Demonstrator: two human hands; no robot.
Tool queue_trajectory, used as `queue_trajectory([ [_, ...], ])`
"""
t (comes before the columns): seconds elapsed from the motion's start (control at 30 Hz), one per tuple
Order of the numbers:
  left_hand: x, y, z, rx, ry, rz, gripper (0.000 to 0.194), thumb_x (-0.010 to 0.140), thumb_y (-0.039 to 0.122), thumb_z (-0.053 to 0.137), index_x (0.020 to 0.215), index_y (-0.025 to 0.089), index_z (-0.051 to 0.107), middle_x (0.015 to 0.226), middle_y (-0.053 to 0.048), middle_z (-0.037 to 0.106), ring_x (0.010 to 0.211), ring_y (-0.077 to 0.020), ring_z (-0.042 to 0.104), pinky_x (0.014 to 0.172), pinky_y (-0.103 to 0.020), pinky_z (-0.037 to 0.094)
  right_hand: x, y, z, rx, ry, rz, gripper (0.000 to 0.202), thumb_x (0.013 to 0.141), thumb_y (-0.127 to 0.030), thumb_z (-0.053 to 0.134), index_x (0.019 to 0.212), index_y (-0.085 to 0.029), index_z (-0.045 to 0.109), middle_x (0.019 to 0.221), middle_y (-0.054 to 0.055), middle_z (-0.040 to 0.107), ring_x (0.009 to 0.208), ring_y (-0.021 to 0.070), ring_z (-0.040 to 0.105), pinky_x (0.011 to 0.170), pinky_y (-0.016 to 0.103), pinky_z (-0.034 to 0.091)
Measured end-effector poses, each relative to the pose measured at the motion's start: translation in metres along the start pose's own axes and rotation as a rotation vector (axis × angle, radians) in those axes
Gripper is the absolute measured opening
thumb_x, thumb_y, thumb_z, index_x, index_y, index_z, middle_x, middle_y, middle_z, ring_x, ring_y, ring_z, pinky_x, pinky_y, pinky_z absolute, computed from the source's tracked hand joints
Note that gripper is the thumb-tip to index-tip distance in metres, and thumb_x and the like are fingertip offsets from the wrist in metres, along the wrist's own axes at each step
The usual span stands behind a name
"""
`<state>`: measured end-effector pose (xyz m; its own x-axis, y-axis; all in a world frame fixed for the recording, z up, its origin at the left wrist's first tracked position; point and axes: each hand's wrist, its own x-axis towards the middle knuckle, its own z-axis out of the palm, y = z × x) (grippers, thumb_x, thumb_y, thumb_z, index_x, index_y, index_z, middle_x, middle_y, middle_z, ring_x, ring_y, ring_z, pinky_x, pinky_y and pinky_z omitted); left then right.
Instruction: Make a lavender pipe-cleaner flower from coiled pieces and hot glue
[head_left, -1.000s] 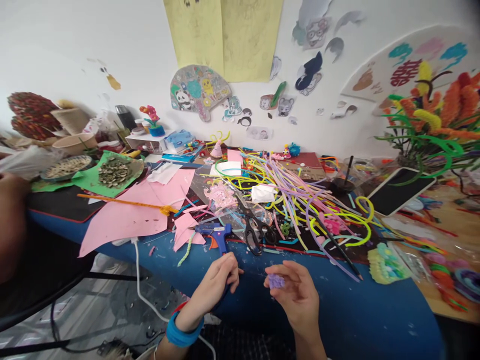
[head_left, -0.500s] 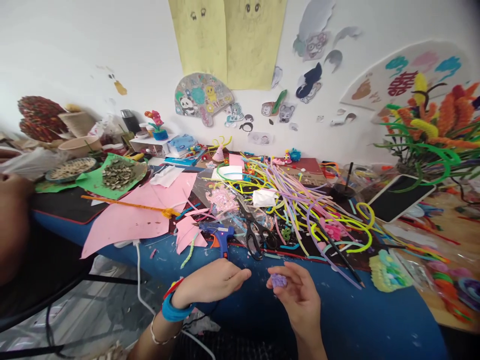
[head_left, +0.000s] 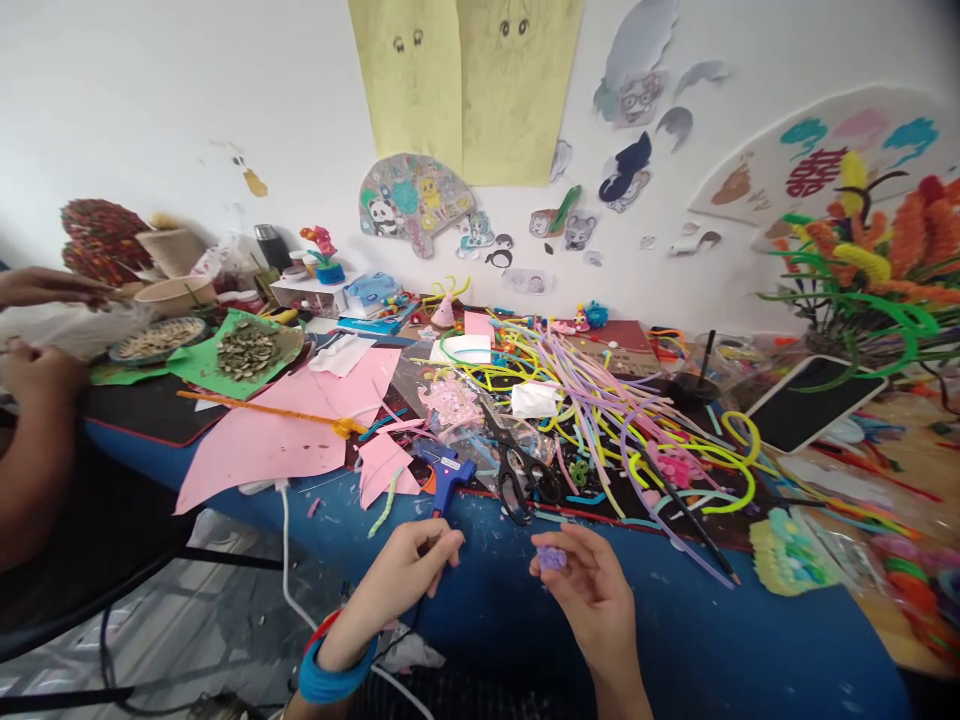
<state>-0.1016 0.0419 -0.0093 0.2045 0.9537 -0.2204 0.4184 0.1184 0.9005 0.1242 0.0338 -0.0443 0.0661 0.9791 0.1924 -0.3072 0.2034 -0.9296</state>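
My right hand (head_left: 596, 600) pinches a small purple fuzzy piece (head_left: 552, 558), seemingly coiled pipe cleaner, between thumb and fingers. To its left, over the blue table edge, my left hand (head_left: 416, 570) is curled with thumb and index finger together. Whether anything tiny is in that pinch I cannot make out. A blue glue gun (head_left: 452, 478) lies just beyond the left hand, its handle toward me. Black scissors (head_left: 517, 475) rest to its right. Past them spreads a heap of yellow, purple and pink pipe cleaners (head_left: 592, 400).
Pink sheets (head_left: 262, 450) and an orange pipe-cleaner stick (head_left: 277, 410) lie left. A pencil (head_left: 697, 525), a tablet (head_left: 814, 405) and a yellow-green fuzzy piece (head_left: 795, 552) are on the right. Another person's hands (head_left: 45, 370) are at the far left. A white cable (head_left: 286, 550) hangs off the table.
My left hand has drawn back leftward, away from the right hand. My right hand still holds the purple piece. At far left, more of the other person's hands has come into view.
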Motion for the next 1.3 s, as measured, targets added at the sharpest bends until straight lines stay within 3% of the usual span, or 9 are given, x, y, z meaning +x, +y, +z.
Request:
queue_trajectory([
  [0.13, -0.003, 0.002, 0.009, 0.208, 0.19, 0.009, 0.044, 0.099, 0.048, 0.03, 0.065, 0.023, 0.041, 0.053, 0.005, 0.044, 0.051, -0.0159, 0.049, 0.058, -0.028, 0.035, 0.002, 0.005, -0.004, -0.021, -0.053, -0.009, 0.034, 0.084, -0.023, 0.075, 0.116, -0.029, 0.062, 0.099, 0.004, 0.076, 0.076, 0.0163, 0.073, 0.074, 0.031, 0.064],
  [0.23, -0.004, 0.005, 0.016, 0.36, 0.25, 0.028, 0.039, 0.1, 0.042, 0.027, 0.066, 0.024, 0.035, 0.061, 0.002, 0.049, 0.059, -0.0191, 0.052, 0.061, -0.029, 0.033, 0.002, 0.007, -0.005, -0.039, -0.057, -0.011, 0.034, 0.085, -0.023, 0.074, 0.116, -0.029, 0.062, 0.1, 0.004, 0.076, 0.078, 0.0166, 0.073, 0.075, 0.031, 0.064],
  [0.43, -0.001, 0.014, 0.023, 0.583, 0.227, 0.062, 0.025, 0.102, 0.026, 0.024, 0.085, 0.024, 0.042, 0.068, 0.001, 0.056, 0.061, -0.0215, 0.06, 0.061, -0.03, 0.035, 0.002, 0.007, -0.002, -0.079, -0.048, -0.002, 0.033, 0.084, -0.023, 0.074, 0.115, -0.025, 0.062, 0.1, 0.006, 0.076, 0.081, 0.0194, 0.073, 0.077, 0.035, 0.064],
  [0.67, 0.018, 0.028, 0.02, 0.769, 0.189, 0.158, 0.022, 0.104, 0.021, 0.026, 0.097, 0.021, 0.047, 0.09, -0.005, 0.068, 0.076, -0.0233, 0.068, 0.068, -0.031, 0.041, 0.004, 0.011, -0.003, -0.105, -0.043, -0.011, 0.032, 0.085, -0.023, 0.074, 0.114, -0.027, 0.062, 0.101, 0.005, 0.076, 0.083, 0.0182, 0.073, 0.078, 0.032, 0.063],
  [0.97, 0.03, 0.027, -0.007, 0.892, 0.164, 0.12, 0.022, 0.103, 0.029, 0.041, 0.092, 0.021, 0.058, 0.076, -0.006, 0.073, 0.071, -0.0259, 0.072, 0.059, -0.028, 0.039, 0.006, 0.007, -0.004, -0.111, -0.03, -0.012, 0.03, 0.084, -0.025, 0.074, 0.113, -0.026, 0.064, 0.1, 0.006, 0.076, 0.079, 0.0188, 0.073, 0.074, 0.034, 0.063],
  [1.1, 0.025, 0.022, -0.004, 0.887, 0.212, 0.106, 0.023, 0.103, 0.029, 0.041, 0.09, 0.021, 0.058, 0.079, -0.006, 0.073, 0.074, -0.0251, 0.072, 0.061, -0.028, 0.041, 0.006, 0.007, -0.002, -0.103, -0.01, -0.009, 0.031, 0.082, -0.027, 0.076, 0.111, -0.025, 0.065, 0.098, 0.006, 0.077, 0.076, 0.019, 0.072, 0.072, 0.034, 0.063],
  [1.23, 0.013, 0.017, 0.012, 0.864, 0.314, 0.088, 0.023, 0.103, 0.024, 0.037, 0.091, 0.02, 0.057, 0.085, -0.007, 0.072, 0.086, -0.0274, 0.069, 0.083, -0.04, 0.046, 0.003, 0.006, 0.005, -0.083, 0.033, 0.002, 0.032, 0.08, -0.029, 0.078, 0.109, -0.024, 0.065, 0.095, 0.006, 0.077, 0.073, 0.0186, 0.071, 0.07, 0.034, 0.062],
  [1.3, 0.01, 0.012, 0.018, 0.847, 0.356, 0.09, 0.024, 0.103, 0.023, 0.037, 0.09, 0.02, 0.057, 0.086, -0.006, 0.07, 0.089, -0.0268, 0.068, 0.099, -0.052, 0.038, 0.003, 0.005, 0.007, -0.033, 0.052, -0.002, 0.031, 0.081, -0.03, 0.077, 0.109, -0.026, 0.064, 0.095, 0.005, 0.076, 0.069, 0.0171, 0.07, 0.069, 0.034, 0.061],
])
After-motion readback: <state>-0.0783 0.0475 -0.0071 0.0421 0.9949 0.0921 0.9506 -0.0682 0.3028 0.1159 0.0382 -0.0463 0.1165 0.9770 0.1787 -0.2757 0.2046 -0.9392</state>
